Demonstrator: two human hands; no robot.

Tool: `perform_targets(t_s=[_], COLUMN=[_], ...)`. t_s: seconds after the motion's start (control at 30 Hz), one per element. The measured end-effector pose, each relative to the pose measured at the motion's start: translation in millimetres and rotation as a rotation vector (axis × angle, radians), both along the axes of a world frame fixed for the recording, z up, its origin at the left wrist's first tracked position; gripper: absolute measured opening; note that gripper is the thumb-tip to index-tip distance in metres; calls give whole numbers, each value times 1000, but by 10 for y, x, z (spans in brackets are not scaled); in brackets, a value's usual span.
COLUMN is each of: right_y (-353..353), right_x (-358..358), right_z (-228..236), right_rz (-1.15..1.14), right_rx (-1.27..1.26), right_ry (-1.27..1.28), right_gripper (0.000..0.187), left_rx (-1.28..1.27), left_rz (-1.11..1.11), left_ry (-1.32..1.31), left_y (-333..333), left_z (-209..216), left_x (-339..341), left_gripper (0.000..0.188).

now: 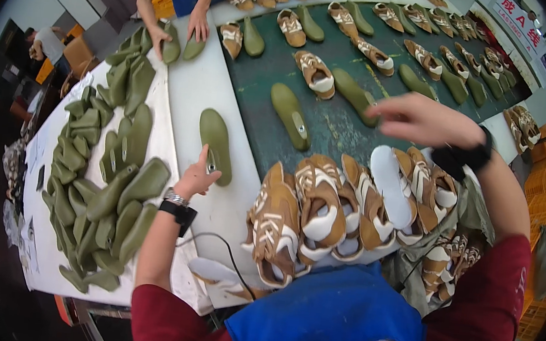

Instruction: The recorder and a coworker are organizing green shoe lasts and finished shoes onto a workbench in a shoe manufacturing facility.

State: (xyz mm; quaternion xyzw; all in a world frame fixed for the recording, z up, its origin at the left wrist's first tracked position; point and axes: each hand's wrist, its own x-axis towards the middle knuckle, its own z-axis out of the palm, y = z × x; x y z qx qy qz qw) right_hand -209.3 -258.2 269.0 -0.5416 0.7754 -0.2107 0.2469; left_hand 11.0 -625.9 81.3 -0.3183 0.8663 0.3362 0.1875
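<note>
On the white strip of the table, my left hand (196,181) has its index finger and thumb about the heel end of a green shoe last (215,138). My right hand (420,118), slightly blurred, is over the dark green conveyor belt (258,123) with fingers stretched apart and nothing visible in them. Its fingertips come close to a second green last (354,93); whether they touch it I cannot tell. Another last (289,114) lies on the belt between my hands. Right in front of me stand several brown-and-white sneakers (275,221), with a white insole (392,187) among them.
Left of me spreads a heap of green lasts (103,185). Sneakers and lasts lie in rows farther along the belt. Across the table, a co-worker's hands (160,40) are on two lasts. A black cable (227,246) crosses the table near my left forearm.
</note>
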Motion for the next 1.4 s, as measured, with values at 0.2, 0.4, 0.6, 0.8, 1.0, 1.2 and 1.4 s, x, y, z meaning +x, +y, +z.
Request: perform_targets(t_s=[0.2,0.4,0.6,0.8,1.0,1.2,1.4], right_y=[1048,1183,799,503,267,-107,-611], right_x=[1280,1961,2040,2220,2519,2825,3097], right_z=[-12,-727,-1193,-1332,-1526,-1610,-1436], right_rz=[14,116,198,522,541,378,125], right_rx=[71,-24,-85,-92,-161,-349,-655], right_ry=[-42,-360,-399,-415,-256,-133,33], right_gripper=[31,32,29,27,30,30,49], left_rx=[14,-137,-64,-373,53,-139,-241], left_rz=[-239,-126,941,847,1077,755,367], left_ry=[212,106,340,439,575,505,632], left_y=[550,1302,1216,1918,1952,1647,1350], left_z=[676,1470,370,-1475,-697,-330,835], left_x=[1308,2406,3431,3385,3511,3554,3505], left_gripper=[58,59,78,83,31,16,10])
